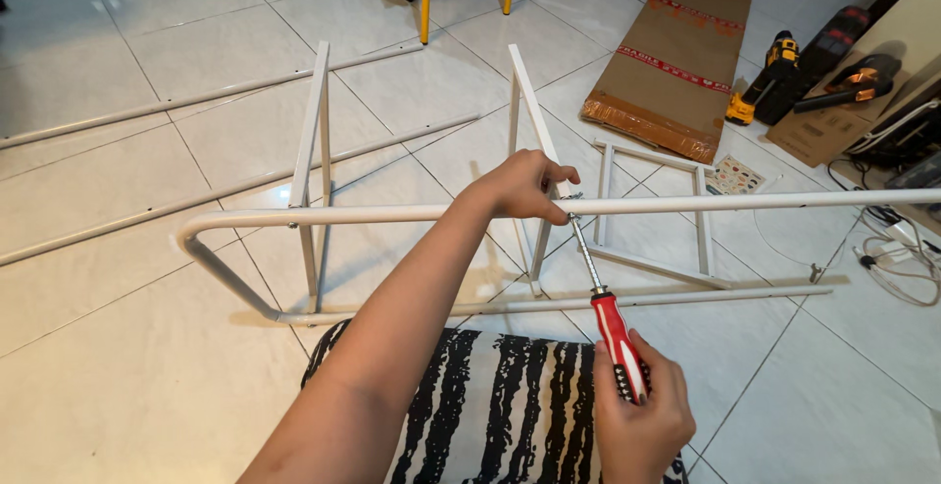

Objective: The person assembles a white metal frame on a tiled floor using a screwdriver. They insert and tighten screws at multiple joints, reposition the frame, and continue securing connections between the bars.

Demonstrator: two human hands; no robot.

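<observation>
Two hands work on a white metal tube frame [392, 215] over the tiled floor [118, 366]: the left hand [524, 185] pinches a small fastener, hidden by its fingers, at the tube, while the right hand [642, 415], partly cut off below, grips a red-handled screwdriver [608, 322] tipped there.

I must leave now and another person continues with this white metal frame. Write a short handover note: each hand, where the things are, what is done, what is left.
Left hand: grips the white metal tube frame at the joint with an upright bar.
Right hand: holds the red-handled screwdriver, its tip at that joint.
Done: two uprights stand in the frame.
Left: whether the screw is tight cannot be seen. Two long white rods and a small white ladder-shaped piece lie loose on the white tiled floor.
</observation>
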